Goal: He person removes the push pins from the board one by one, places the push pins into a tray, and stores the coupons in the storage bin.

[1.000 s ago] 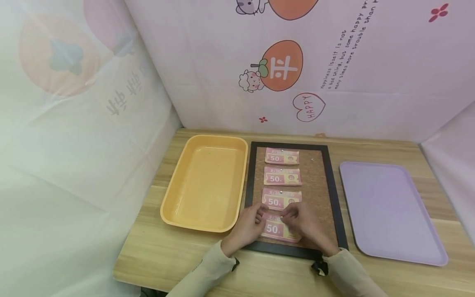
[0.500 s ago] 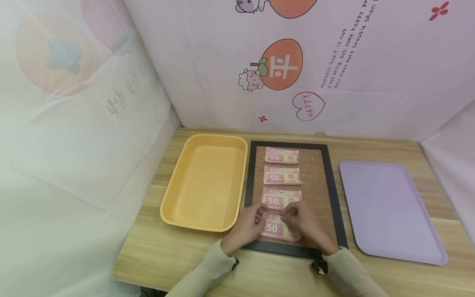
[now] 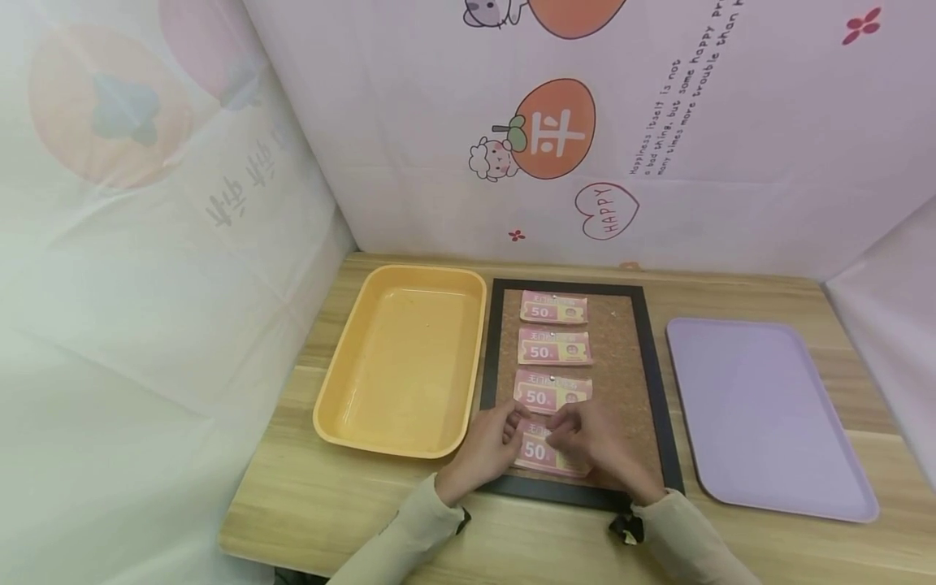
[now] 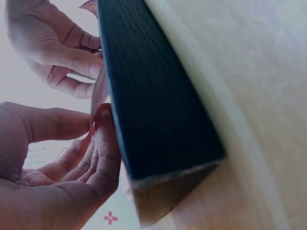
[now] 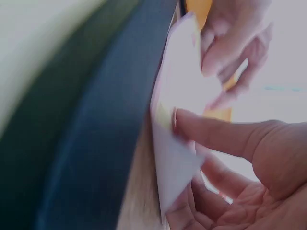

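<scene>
In the head view a corkboard point(image 3: 621, 366) in a black frame bears a column of pink-and-yellow paper coupons, the upper ones with small pins at their top middle. Both hands work at the lowest coupon point(image 3: 536, 452). My left hand point(image 3: 488, 443) pinches its left edge between thumb and fingers, as the left wrist view also shows. Over its upper middle, my right hand point(image 3: 594, 439) has thumb and fingers curled in. From the right wrist the coupon point(image 5: 175, 158) looks bent up, with the right thumb point(image 5: 211, 132) against its face. Any pin there is hidden under the right fingertips.
A deep yellow tray point(image 3: 474, 374) stands left of the board, and a flat purple tray point(image 3: 760, 406) lies to the right. Three more coupons, including the nearest one point(image 3: 536, 397), sit above the hands. A printed white curtain point(image 3: 439, 203) rises behind the wooden table point(image 3: 292, 479).
My right hand's fingertips have moved slightly left across the lowest coupon, toward the left hand. The left hand keeps its place, and the coupons above look unchanged.
</scene>
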Demonstrator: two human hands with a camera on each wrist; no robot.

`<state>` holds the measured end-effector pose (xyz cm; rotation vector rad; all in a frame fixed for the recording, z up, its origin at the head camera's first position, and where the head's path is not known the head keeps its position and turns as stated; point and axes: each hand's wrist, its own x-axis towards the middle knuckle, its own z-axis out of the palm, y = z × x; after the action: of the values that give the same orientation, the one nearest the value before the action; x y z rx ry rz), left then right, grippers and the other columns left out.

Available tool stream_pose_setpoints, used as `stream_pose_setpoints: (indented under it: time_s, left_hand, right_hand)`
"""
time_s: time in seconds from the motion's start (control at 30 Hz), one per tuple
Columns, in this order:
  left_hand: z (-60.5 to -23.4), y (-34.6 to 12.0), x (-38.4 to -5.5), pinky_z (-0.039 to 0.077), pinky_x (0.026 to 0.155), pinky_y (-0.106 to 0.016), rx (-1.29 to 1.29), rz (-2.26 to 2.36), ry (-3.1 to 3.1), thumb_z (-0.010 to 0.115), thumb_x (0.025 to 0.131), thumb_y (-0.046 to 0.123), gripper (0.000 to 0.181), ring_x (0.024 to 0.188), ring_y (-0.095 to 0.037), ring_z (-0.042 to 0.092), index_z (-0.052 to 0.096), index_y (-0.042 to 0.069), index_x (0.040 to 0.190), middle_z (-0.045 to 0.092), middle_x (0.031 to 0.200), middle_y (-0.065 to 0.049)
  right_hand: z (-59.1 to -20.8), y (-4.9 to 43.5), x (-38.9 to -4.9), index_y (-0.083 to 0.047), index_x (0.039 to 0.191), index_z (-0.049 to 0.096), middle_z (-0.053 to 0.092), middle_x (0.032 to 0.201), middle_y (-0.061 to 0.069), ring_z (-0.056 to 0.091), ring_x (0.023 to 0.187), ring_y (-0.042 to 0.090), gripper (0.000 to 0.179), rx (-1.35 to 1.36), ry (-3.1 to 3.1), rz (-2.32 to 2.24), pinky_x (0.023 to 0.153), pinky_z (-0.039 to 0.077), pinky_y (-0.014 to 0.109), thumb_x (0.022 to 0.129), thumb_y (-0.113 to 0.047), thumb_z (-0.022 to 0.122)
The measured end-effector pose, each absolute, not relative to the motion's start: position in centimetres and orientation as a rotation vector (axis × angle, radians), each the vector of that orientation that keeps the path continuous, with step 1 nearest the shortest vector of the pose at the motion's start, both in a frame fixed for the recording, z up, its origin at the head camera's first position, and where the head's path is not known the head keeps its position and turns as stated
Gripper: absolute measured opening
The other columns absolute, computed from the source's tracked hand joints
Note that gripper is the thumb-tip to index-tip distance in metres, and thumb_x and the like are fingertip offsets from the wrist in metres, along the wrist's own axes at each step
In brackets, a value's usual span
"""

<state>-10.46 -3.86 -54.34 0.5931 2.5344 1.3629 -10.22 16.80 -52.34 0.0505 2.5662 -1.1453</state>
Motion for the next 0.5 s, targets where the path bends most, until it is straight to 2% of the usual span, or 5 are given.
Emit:
stream_pose_setpoints:
  time_s: [0.23, 0.5]
  left_hand:
    - [-54.58, -3.85, -10.54, 0.056, 0.072, -0.016, 0.603, 1.382, 2.523, 0.061, 0.099, -0.002, 0.019, 0.079, -0.006, 0.068, 0.067, 0.004, 0.116, 0.075, 0.096, -0.011]
    - [-54.61, -4.02, -10.49, 0.056, 0.071, -0.015, 0.602, 1.383, 2.525, 0.061, 0.097, -0.004, 0.020, 0.079, -0.006, 0.068, 0.067, 0.003, 0.115, 0.074, 0.095, -0.010]
  right_hand:
    - [-52.46, 16.64, -10.15, -0.007, 0.095, 0.078, 0.073, 0.084, 0.005, 0.065, 0.074, 0.015, 0.005, 0.019, 2.599, -1.156, 0.065, 0.054, 0.030, 0.090, -0.006, 0.077]
    - [-52.58, 16.79, -10.34, -0.004, 0.096, 0.077, 0.072, 0.085, 0.006, 0.062, 0.074, 0.016, 0.006, 0.000, 2.605, -1.157, 0.064, 0.051, 0.029, 0.090, -0.005, 0.076]
